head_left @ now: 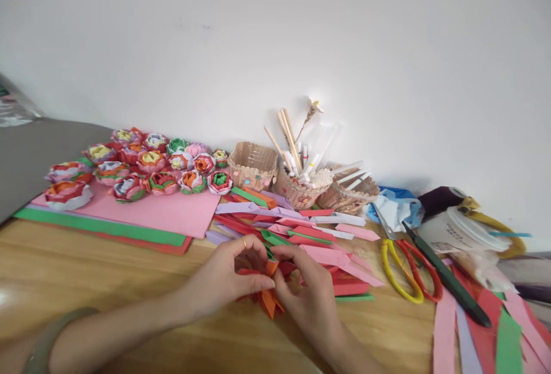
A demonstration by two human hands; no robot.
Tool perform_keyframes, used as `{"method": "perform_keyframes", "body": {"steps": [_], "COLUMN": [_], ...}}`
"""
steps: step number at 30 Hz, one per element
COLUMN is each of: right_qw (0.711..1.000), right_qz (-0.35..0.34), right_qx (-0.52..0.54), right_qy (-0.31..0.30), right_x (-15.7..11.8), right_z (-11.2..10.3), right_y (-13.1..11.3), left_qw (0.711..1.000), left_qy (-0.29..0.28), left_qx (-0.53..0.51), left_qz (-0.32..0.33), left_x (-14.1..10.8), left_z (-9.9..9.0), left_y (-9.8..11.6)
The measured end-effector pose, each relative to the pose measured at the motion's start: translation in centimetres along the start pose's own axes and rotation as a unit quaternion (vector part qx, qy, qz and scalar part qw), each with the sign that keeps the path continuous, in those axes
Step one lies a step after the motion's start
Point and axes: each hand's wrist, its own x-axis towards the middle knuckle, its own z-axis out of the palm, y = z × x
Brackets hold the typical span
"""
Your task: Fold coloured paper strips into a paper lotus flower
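Note:
Both hands meet over the wooden table around a half-folded paper flower with orange, red and green strips. My left hand, with a ring and a bangle on its arm, pinches the flower from the left, thumb on an orange strip. From the other side, my right hand grips it with bent fingers. Much of the flower is hidden behind the fingers. Just beyond lies a heap of folded paper strips in pink, red, green and lilac.
Several finished paper flowers sit on stacked coloured sheets at the left. Along the wall stand craft baskets, one holding markers and sticks. To the right lie scissors, a dark green pen-like tool, a white tub and cut strips.

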Motion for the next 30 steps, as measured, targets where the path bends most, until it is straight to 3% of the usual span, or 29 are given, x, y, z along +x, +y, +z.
{"method": "perform_keyframes", "body": {"steps": [8, 10, 20, 26, 30], "right_qw": [0.995, 0.993, 0.991, 0.991, 0.992], "right_qz": [-0.09, -0.108, -0.12, -0.117, -0.111], "right_qx": [-0.027, -0.027, -0.04, -0.014, 0.009], "right_qy": [0.03, 0.047, 0.047, 0.06, 0.059], "right_x": [-0.1, -0.2, 0.1, -0.2, -0.2], "right_z": [0.0, 0.1, -0.2, 0.0, 0.0], "right_y": [-0.8, -0.8, -0.3, 0.0, -0.3], "left_qw": [0.997, 0.992, 0.984, 0.951, 0.93], "left_qy": [0.039, 0.071, 0.122, 0.179, 0.181], "left_qx": [0.062, 0.103, 0.103, 0.178, 0.204], "left_qz": [0.016, 0.036, 0.081, 0.176, 0.247], "left_x": [-0.3, -0.5, -0.4, -0.3, -0.4], "left_z": [-0.1, 0.1, -0.1, -0.3, -0.5], "left_y": [0.5, 0.7, -0.4, -1.2, -1.4]}}
